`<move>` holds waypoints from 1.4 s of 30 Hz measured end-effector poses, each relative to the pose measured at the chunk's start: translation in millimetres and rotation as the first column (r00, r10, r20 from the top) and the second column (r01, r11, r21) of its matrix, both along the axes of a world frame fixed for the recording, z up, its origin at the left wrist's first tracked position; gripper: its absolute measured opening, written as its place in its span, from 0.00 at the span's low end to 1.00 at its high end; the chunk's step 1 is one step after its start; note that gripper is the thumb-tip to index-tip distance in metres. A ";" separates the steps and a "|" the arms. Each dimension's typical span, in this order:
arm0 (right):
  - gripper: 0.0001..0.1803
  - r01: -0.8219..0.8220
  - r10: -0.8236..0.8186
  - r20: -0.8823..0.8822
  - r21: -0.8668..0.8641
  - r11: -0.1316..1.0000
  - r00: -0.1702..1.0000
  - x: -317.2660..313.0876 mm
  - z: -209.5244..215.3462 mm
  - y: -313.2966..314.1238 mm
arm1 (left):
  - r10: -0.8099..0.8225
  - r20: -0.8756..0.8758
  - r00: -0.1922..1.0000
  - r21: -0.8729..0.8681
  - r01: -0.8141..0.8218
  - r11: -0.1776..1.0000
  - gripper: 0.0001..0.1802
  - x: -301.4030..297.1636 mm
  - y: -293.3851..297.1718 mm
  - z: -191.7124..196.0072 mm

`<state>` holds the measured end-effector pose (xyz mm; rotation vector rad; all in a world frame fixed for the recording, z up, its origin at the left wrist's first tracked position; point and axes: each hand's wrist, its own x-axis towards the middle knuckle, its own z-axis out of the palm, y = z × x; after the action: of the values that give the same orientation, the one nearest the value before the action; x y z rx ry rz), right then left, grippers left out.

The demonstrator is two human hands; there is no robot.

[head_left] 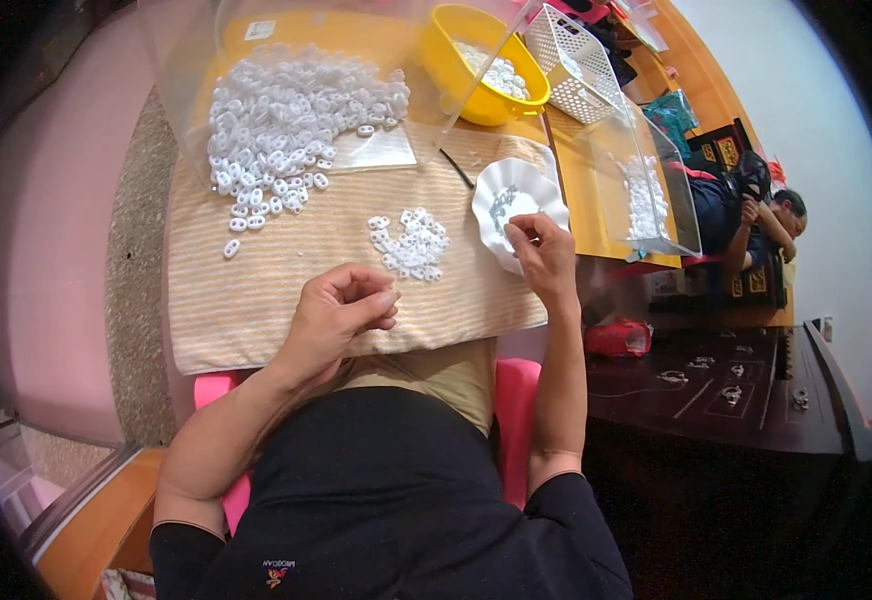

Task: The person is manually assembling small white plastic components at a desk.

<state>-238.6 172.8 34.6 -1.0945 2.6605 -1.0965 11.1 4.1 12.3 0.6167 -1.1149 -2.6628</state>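
Observation:
My left hand (336, 318) is raised over the near edge of a striped cloth (256, 310), its fingers curled in and the thumb against them. Whatever it may hold is hidden. Just beyond it lies a small loose pile of white oval plastic pieces with two holes (416, 245). Over the near rim of a white wavy-edged bowl (488, 205), my right hand (546, 258) has its thumb and fingertips pinched together. Small greyish bits (506, 203) lie in that bowl; anything between the fingertips is too small to make out.
A clear bin (376, 152) at the far left spills a large heap of white two-holed pieces (286, 110). Beyond the bowl are a thin black stick (456, 168), a yellow basin (441, 50), a white perforated basket (566, 65) and another clear bin (678, 190). Another person (756, 220) sits at right.

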 end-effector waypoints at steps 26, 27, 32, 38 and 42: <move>0.05 -0.257 0.463 0.550 -0.412 0.874 0.695 108.3 -15.4 -35.8 | -0.013 -0.038 0.999 0.026 0.014 1.000 0.10 -0.2 2.1 -4.3; 0.05 -0.262 0.462 0.543 -0.406 0.876 0.702 108.8 -15.1 -35.8 | -0.011 -0.030 1.000 0.033 0.012 0.999 0.10 -0.2 2.2 -4.3; 0.05 -0.257 0.465 0.550 -0.414 0.873 0.694 109.6 -19.2 -35.5 | -0.016 -0.017 1.000 0.044 0.017 0.999 0.10 0.4 2.2 -7.3; 0.05 -0.248 0.449 0.557 -0.401 0.882 0.699 110.8 -21.4 -35.2 | -0.018 -0.018 1.000 0.054 0.019 0.998 0.10 0.8 1.6 -9.7; 0.05 -0.273 0.475 0.526 -0.417 0.867 0.705 109.7 -24.5 -35.1 | -0.011 -0.027 1.000 0.059 0.013 0.998 0.10 0.7 2.0 -10.7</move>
<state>-128.9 137.8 10.1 -1.0226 1.6965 -1.4865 11.8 6.1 1.5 0.5847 -1.0395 -2.7148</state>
